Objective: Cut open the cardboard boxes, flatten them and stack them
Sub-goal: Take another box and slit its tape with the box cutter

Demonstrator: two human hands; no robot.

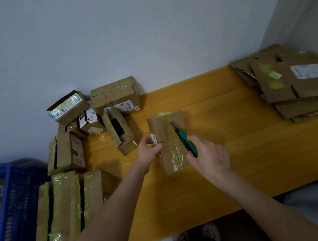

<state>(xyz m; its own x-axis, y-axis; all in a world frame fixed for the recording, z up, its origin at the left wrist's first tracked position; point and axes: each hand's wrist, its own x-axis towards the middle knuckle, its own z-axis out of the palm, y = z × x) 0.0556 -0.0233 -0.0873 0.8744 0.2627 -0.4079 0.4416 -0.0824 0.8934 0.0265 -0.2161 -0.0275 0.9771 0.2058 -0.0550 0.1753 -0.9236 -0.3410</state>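
One view only, from a wide-angle camera worn on the person's head. It faces forward and steeply down over the yellow counter [249,142], near enough that the left hand [149,150] and right hand [210,156] sit mid-frame with both forearms crossing the bottom edge. A grey wall [126,36] fills the upper half; a blue crate [15,192] cuts the lower left corner.

Matt brown cardboard box [170,140], glossy yellowish tape [173,150] shining along its top; green plastic cutter [185,141] with a dull metal blade; smooth, glossy yellow wooden bench [235,152]; blue plastic crate [12,202] at the left edge.
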